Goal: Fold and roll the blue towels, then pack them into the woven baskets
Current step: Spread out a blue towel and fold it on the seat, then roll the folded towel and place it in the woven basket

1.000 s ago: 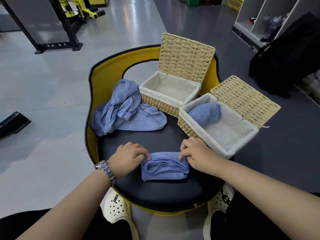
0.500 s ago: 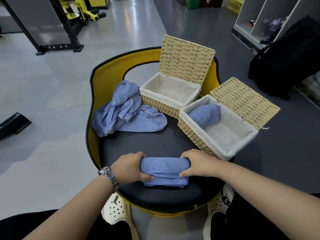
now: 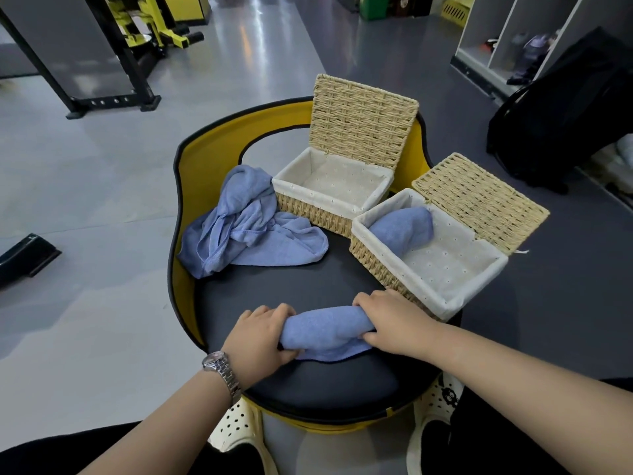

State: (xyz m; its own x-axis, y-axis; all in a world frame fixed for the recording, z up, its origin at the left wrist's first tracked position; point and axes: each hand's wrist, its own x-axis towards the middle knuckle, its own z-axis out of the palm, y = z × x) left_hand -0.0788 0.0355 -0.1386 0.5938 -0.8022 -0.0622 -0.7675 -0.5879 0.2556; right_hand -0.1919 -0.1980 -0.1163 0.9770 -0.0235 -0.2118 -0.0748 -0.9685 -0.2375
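1. Lying crumpled at centre left, a loose blue towel (image 3: 245, 222) rests on the black seat (image 3: 274, 296).
2. Left hand (image 3: 262, 337) and right hand (image 3: 394, 318) grip the ends of a rolled towel (image 3: 325, 329) at lower centre.
3. Right of centre, two open baskets: rear basket (image 3: 329, 197), front basket (image 3: 428, 265) with a rolled towel inside (image 3: 402, 229).
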